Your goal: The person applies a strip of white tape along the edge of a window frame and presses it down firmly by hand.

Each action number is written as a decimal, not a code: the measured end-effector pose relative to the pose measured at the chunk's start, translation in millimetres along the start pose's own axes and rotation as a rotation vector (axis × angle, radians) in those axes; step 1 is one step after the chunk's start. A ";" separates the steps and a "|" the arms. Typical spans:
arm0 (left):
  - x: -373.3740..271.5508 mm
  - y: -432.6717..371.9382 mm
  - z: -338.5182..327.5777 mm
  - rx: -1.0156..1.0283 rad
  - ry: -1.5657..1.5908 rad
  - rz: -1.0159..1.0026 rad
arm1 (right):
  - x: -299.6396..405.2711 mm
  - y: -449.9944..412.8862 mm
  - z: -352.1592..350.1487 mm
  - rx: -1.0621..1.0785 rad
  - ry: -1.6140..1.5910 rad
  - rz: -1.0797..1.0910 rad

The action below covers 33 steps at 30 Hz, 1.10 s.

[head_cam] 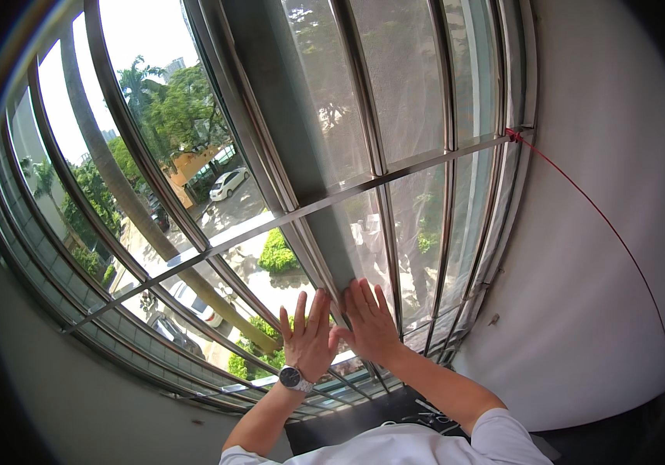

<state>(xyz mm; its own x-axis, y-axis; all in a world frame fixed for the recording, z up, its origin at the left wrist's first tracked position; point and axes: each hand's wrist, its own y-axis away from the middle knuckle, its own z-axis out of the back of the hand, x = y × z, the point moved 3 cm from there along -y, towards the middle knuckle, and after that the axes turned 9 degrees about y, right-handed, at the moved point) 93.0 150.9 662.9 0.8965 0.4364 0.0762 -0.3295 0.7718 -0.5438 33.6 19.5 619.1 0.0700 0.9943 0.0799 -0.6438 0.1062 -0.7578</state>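
Observation:
My left hand [309, 343] is raised before the barred window, its back towards me and its fingers apart. A watch [290, 377] with a dark dial and a metal band sits on that wrist. Beside it my right hand [372, 328] is held the same way, fingers extended and a little spread. The two thumbs meet or nearly meet in front of an upright metal bar [323, 261]. Neither hand holds anything. Whether the palms press on the bars or hover before them, I cannot tell.
A flat metal crossbar [332, 200] spans the upright bars. Sheer mesh or film [408, 87] covers the right panes. From the crossbar's right end, a red cord [599, 212] hangs across the white wall [588, 325]. Cables [434, 415] lie below. Trees [184, 107] and parked cars [229, 183] are outside.

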 end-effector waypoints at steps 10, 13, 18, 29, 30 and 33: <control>-9.4 -62.9 39.6 -0.417 0.235 -0.166 | -2.6 -3.1 9.9 0.035 0.095 -0.011; -10.0 -87.7 34.1 -0.435 0.152 -0.112 | -2.1 -3.3 10.1 0.034 0.061 -0.028; -14.4 -94.6 24.7 -0.462 0.133 -0.012 | -1.0 -4.6 22.8 0.023 0.009 -0.037; -11.5 -90.3 20.4 -0.475 0.102 0.030 | -9.1 -61.6 88.5 -0.234 -0.441 0.032; -10.1 -89.6 17.3 -0.454 0.139 0.052 | -7.4 -68.1 87.7 -0.211 -0.467 0.029; -6.8 -91.2 12.2 -0.382 0.139 0.069 | -10.8 -80.4 73.1 -0.251 -0.498 0.024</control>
<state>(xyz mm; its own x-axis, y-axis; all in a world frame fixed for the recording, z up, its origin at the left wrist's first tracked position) 113.3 83.2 722.2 0.9163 0.3941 -0.0709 -0.2800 0.5042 -0.8169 28.9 0.4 726.5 -0.3504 0.8836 0.3107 -0.4349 0.1403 -0.8895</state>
